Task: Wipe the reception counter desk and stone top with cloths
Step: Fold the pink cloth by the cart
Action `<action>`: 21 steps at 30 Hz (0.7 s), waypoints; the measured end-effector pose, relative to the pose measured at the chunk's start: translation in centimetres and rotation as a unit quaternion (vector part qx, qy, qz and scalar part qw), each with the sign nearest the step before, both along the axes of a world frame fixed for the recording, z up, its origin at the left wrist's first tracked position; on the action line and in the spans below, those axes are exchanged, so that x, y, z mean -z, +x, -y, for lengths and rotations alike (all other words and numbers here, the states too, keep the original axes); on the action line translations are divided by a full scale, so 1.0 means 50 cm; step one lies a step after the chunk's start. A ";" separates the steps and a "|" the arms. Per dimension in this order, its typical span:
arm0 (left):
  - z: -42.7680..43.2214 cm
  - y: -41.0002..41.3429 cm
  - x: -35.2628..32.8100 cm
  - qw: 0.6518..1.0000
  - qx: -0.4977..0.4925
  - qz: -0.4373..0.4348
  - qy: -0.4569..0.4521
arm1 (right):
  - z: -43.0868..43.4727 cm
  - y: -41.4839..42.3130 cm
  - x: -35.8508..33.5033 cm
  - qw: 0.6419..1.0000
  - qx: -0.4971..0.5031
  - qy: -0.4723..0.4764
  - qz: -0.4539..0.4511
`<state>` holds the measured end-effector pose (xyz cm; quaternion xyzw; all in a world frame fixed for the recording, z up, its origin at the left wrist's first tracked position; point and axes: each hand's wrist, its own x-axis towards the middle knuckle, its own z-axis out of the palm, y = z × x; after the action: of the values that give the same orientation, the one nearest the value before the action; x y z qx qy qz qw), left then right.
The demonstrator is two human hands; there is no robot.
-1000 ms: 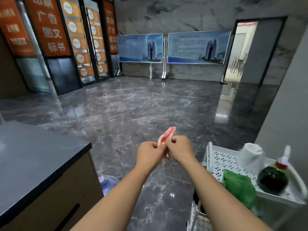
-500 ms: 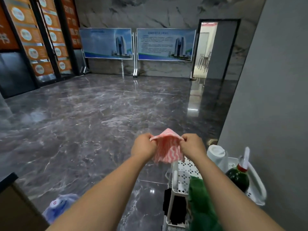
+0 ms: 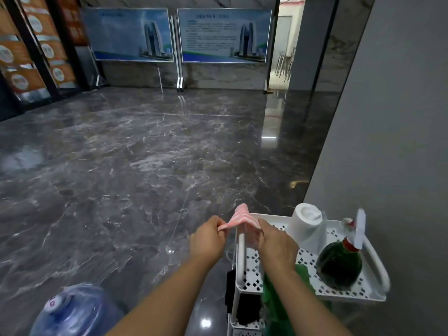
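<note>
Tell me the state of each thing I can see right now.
pink cloth, held between both hands above the cart
left hand, fingers pinching the pink cloth
right hand, fingers pinching the pink cloth
paper roll, upright on the cart
spray bottle, standing on the cart
green cloth, crumpled on the cart
water jug, on the floor

You can read no text here: the printed lines on the right display board (image 3: 224, 35) are too blurred, and the orange posters (image 3: 21, 57) at left are smeared too.
</note>
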<state>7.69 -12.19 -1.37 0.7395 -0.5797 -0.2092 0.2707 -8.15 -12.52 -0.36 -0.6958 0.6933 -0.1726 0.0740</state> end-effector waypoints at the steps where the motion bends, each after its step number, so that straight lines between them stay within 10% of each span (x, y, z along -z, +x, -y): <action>1: -0.004 -0.001 0.014 1.000 0.001 -0.001 0.008 | -0.005 -0.002 0.011 1.000 0.000 0.019 -0.010; 10: -0.023 -0.022 0.062 0.982 0.095 -0.074 0.146 | -0.018 0.008 0.037 0.981 -0.093 0.166 -0.039; 14: -0.003 -0.020 0.008 0.959 -0.009 -0.253 0.129 | -0.005 -0.003 0.017 0.972 0.010 0.138 0.190; 17: 0.011 -0.043 -0.030 0.880 -0.061 -0.442 0.161 | 0.019 0.038 0.009 0.841 0.039 0.198 0.502; 21: 0.025 -0.089 -0.005 0.819 -0.062 -0.536 0.193 | 0.028 0.091 0.028 0.707 0.082 0.263 0.651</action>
<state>3.25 -13.45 -1.13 0.5821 -0.2436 -0.6630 0.4027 -3.58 -13.95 -1.75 -0.3034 0.5440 -0.3990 0.6729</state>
